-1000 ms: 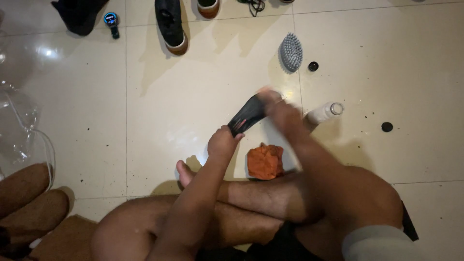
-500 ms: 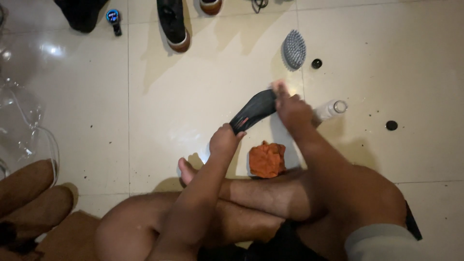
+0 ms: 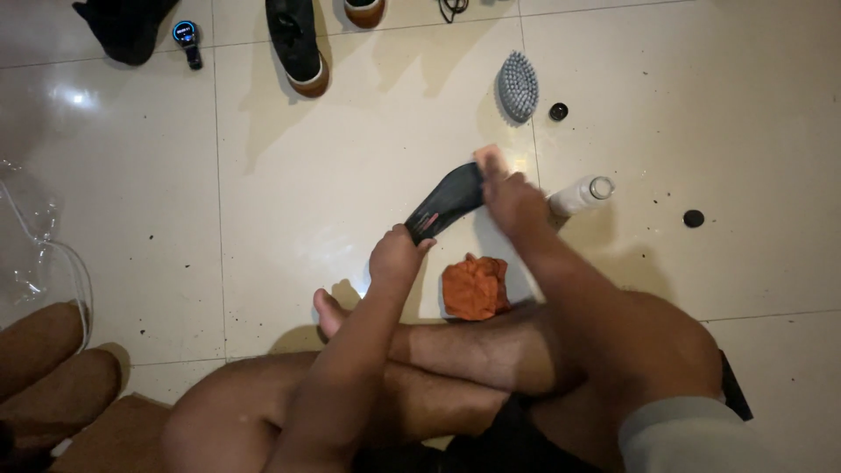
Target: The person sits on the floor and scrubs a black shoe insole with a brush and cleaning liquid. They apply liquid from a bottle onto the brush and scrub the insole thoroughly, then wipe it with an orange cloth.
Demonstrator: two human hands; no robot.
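Tiles [image 3: 701, 131], pale and glossy, fill most of what I see from the head camera, speckled with dark crumbs. My crossed bare legs [image 3: 455, 359] take up the bottom of the view, one foot [image 3: 328, 311] poking out to the left. Near the top edge a dark shoe [image 3: 298, 44] with a tan sole stands well apart from my hands. Between my hands I hold a black insole [image 3: 447, 201] slanted just above the floor: my left hand [image 3: 396, 258] is closed on its lower end, and my right hand [image 3: 512, 201] presses a small pinkish pad [image 3: 491, 158] against its upper end. I cannot tell how tightly those fingers grip. An orange cloth [image 3: 473, 287] lies crumpled just beside my shin, below the insole. A grey brush [image 3: 518, 86] lies beyond the insole, a white bottle [image 3: 578, 194] lies uncapped just right of my right hand, and a black cap [image 3: 558, 111] sits near the brush.
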